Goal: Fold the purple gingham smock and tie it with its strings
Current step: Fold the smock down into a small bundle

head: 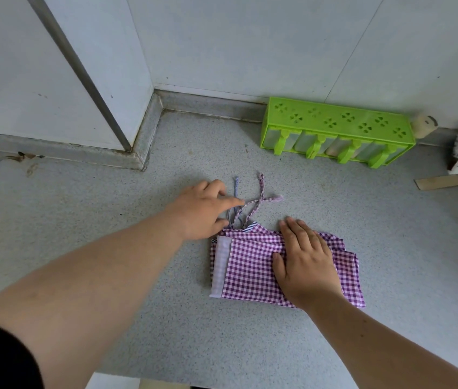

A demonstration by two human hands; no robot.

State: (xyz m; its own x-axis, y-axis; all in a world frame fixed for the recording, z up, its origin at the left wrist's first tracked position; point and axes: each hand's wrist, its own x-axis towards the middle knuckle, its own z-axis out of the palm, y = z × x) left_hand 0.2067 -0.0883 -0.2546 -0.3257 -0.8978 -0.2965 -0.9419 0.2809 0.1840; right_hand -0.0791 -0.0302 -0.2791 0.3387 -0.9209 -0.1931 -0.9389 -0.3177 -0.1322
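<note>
At twelve o'clock from the folded smock (253, 270), pinned by the flat right hand (303, 259), the strings (253, 203) run away from it, touched by the left hand's (199, 211) loosely spread, empty fingers.

Open gray counter (166, 290) lies beside both hands, while a green popsicle mold (337, 136) and wall corner (138, 130) hem in the space beyond them.

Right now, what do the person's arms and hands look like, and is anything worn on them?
Both forearms are bare. The left hand and right hand wear no gloves, and no rings or watch show. A black sleeve covers the left upper arm at the frame's lower left corner. The right arm shows no sleeve in view.
</note>
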